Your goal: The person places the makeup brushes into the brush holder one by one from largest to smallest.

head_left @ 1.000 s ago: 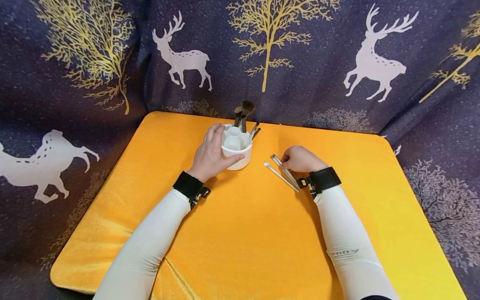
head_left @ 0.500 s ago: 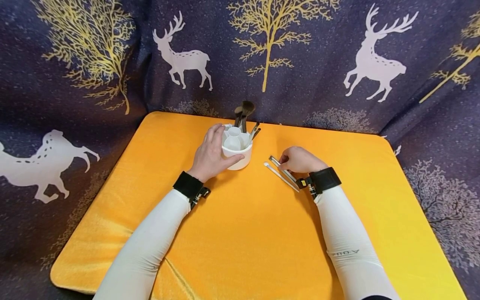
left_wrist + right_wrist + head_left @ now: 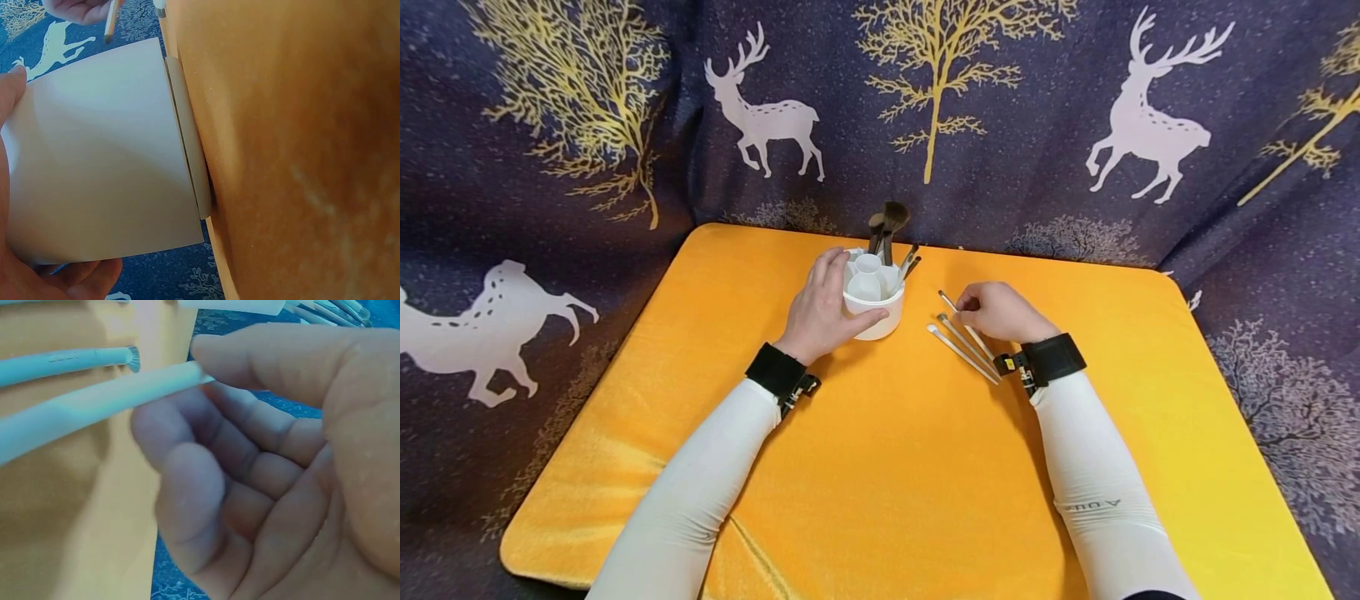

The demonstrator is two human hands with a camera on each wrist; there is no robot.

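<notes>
We have the right hand (image 3: 1003,312) right of centre in the head view, thumb and fingertips pinched on a slim pale brush (image 3: 100,401) close to its bristle end. Can't tell if its tail end touches cloth. Left hand (image 3: 822,310), centre of frame: fingers and thumb wrapped around the side of a white holder (image 3: 883,327), which stands upright. Just left of the held brush, two loose brushes lie side by side: a middle brush (image 3: 966,342) and an outer brush (image 3: 962,354). In the holder, large dark brushes (image 3: 895,218) stick up at the back, smaller ones at its right edge. All on the orange counter (image 3: 865,467), deer-print curtain (image 3: 1022,167) across the top. Step in hand, we judge: handling one brush while the holder is steadied. Next move calls for a firm pinch and clearance from both loose brushes.
</notes>
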